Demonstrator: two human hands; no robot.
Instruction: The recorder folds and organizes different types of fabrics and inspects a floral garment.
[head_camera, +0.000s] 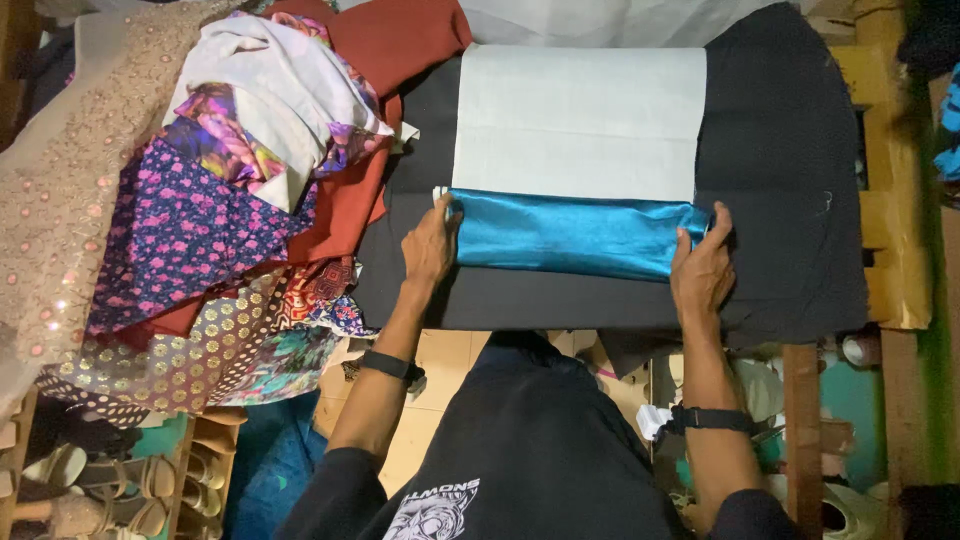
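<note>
A shiny teal satin cloth (575, 235) lies folded as a band across the near edge of a flat white fabric piece (580, 120), both on a black cloth-covered table (790, 150). My left hand (430, 245) pinches the left end of the teal band, fingers curled on its corner. The band's right end is gripped by my right hand (702, 265), thumb on top. Both wrists wear dark bands.
A heap of patterned and rust-red fabrics (230, 190) is piled on the table's left side. A yellow wooden frame (890, 180) runs along the right. Shoes (90, 480) sit on a rack at lower left, and clutter lies on the floor below.
</note>
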